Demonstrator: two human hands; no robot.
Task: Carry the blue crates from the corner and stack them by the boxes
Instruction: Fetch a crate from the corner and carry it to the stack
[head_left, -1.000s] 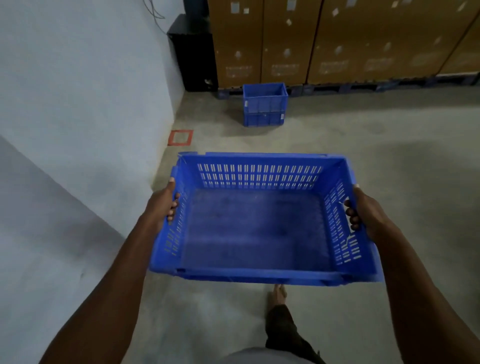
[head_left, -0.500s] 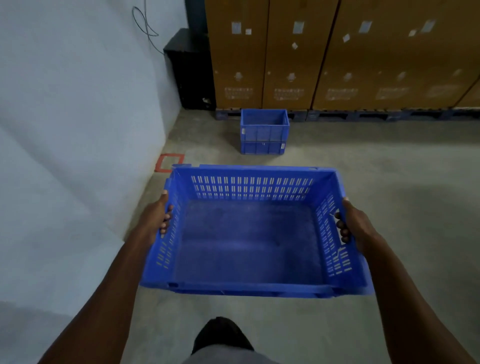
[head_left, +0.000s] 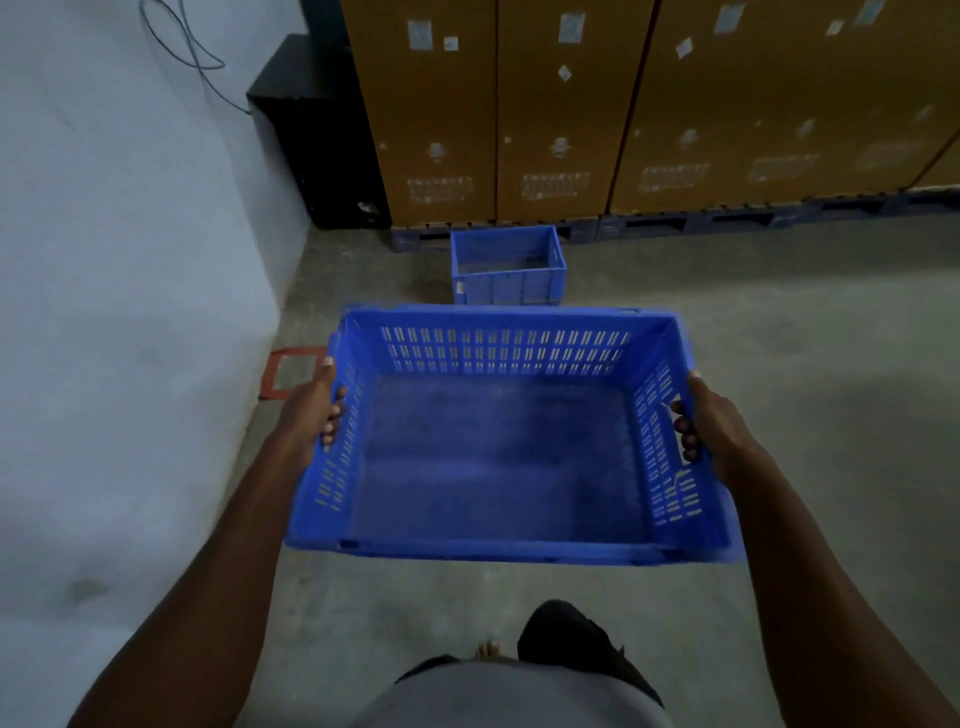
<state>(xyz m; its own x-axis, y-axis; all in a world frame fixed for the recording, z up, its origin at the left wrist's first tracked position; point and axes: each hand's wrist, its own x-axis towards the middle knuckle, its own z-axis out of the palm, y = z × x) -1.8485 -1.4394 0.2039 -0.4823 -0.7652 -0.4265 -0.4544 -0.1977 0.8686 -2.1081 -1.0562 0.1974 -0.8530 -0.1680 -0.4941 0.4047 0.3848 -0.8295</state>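
Crate (head_left: 498, 457) hangs level between our left hand (head_left: 311, 410) and right hand (head_left: 711, 421), both gripping its short walls; the stack (head_left: 508, 267) sits straight ahead on the floor by the boxes (head_left: 571, 104).

Two blue crates are in sight: one held crate (head_left: 498, 457) and one crate on the floor (head_left: 508, 266) by the boxes; whether that one is a single crate or a stack cannot be told. Two hands show, the left hand (head_left: 311, 410) and the right hand (head_left: 714, 423). At least four tall brown boxes (head_left: 550, 109) stand in a row. One black cabinet (head_left: 317, 135), one red floor marking (head_left: 285, 374), one wall cable (head_left: 192, 52).
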